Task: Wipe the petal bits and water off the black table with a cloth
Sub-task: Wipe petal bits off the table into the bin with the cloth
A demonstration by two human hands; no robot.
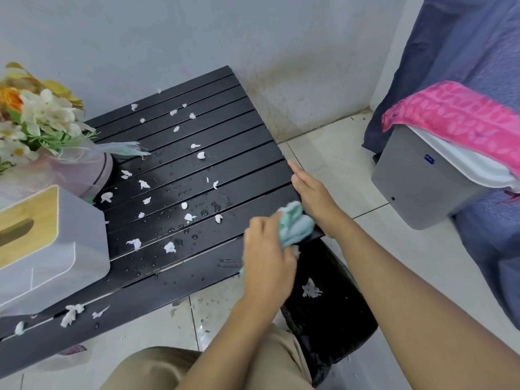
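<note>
The black slatted table [225,130] is strewn with several white petal bits [170,247] and water drops [204,213], mostly across its middle and front. My left hand [266,254] grips a bunched pale green cloth [295,223] at the table's front right corner. My right hand [312,190] lies flat with straight fingers against the table's right edge, just beyond the cloth, holding nothing. Below that corner stands a black-lined bin [332,313] with one petal bit [311,289] inside.
A white tissue box with a wooden top [47,249] sits on the table's left front. Behind it stands a pink vase [84,175] of flowers. On the right a grey container [416,187] carries a pink cloth [461,114]. The floor is pale tile.
</note>
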